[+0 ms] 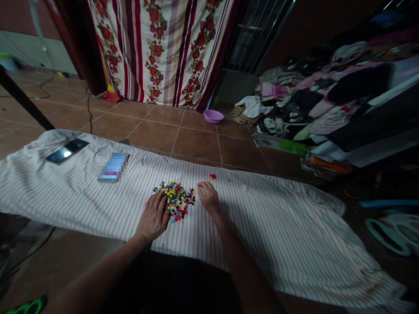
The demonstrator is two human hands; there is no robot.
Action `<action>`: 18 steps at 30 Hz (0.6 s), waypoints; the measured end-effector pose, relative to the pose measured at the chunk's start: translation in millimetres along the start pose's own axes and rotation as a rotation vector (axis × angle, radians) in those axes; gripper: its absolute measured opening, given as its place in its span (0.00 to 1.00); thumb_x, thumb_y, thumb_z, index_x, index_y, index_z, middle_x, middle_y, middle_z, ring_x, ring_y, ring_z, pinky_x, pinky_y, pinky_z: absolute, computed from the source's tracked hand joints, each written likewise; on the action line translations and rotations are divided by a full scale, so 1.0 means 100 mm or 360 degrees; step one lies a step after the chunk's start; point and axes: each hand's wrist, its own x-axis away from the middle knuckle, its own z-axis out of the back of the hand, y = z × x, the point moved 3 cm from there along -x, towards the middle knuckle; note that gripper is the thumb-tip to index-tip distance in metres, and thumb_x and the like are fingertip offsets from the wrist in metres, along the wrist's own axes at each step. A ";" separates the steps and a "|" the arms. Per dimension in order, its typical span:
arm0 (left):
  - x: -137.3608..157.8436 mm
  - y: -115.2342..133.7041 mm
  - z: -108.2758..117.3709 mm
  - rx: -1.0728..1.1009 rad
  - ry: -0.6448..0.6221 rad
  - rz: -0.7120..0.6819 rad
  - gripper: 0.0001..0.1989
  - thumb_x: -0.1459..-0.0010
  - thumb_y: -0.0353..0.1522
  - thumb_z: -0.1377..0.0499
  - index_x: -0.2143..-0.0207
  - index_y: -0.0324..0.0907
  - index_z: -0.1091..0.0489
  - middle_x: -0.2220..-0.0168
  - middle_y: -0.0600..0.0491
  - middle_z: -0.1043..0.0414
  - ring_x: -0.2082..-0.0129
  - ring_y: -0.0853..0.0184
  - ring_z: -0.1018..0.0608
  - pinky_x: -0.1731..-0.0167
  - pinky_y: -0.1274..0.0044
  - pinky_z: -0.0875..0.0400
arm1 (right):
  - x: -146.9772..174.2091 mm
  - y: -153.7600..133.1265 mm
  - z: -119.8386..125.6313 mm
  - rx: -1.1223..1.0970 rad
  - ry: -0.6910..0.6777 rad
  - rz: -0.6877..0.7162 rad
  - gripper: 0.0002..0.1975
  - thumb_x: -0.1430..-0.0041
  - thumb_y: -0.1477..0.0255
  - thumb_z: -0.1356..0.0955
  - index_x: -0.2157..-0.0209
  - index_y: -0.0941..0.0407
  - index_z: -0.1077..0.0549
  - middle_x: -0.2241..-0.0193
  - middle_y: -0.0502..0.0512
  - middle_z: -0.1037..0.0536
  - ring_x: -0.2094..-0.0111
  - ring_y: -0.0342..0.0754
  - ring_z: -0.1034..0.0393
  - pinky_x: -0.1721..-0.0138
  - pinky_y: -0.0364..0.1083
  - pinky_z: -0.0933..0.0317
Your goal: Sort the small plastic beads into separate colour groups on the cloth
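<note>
In front of us we see a striped cloth (pixel 278 244), spread with some folds. Behind it hangs a flowered curtain (pixel 166 56), and to the right there is a heap of clothes (pixel 327 87). A purple basin (pixel 213 116) stands near the lower edge of the curtain. About in the middle of the cloth lies a pile of small coloured pieces (pixel 178 198). Our left hand (pixel 155 216) rests at the left side of this pile; its fingers are extended and a little apart, touching the pieces. Our right hand (pixel 208 196) is just to the right of the pile; its fingers are bent and close together at the tips, but we cannot tell whether they grasp a piece. Farther left lie a dark phone (pixel 67 151) and a second phone (pixel 113 167) with blurred screen. Beyond the right hand we find some red pieces (pixel 212 176), close together, and a smaller green piece (pixel 228 179).
</note>
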 end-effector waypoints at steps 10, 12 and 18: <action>0.01 0.00 0.00 -0.0027 0.0002 -0.0032 0.21 0.39 0.31 0.49 0.45 0.32 0.41 0.40 0.35 0.42 0.37 0.51 0.43 0.42 0.57 0.41 | 0.04 -0.25 0.10 -0.0036 0.0057 -0.0147 0.17 0.41 0.79 0.42 0.58 0.57 0.26 0.61 0.59 0.26 0.58 0.48 0.31 0.54 0.46 0.36; 0.01 0.00 -0.01 -0.0031 0.0009 -0.0029 0.21 0.39 0.32 0.49 0.45 0.32 0.41 0.41 0.35 0.42 0.37 0.51 0.43 0.42 0.57 0.40 | -0.04 -0.05 0.14 0.0164 0.0146 -0.0434 0.17 0.41 0.78 0.42 0.57 0.58 0.26 0.60 0.60 0.27 0.59 0.49 0.32 0.56 0.46 0.37; 0.01 0.00 -0.02 -0.0029 -0.0001 -0.0040 0.21 0.39 0.31 0.49 0.44 0.31 0.42 0.40 0.34 0.42 0.37 0.51 0.43 0.41 0.57 0.41 | -0.21 0.34 0.15 0.0449 0.0006 -0.0780 0.16 0.40 0.77 0.41 0.56 0.57 0.25 0.62 0.60 0.28 0.63 0.48 0.33 0.61 0.44 0.41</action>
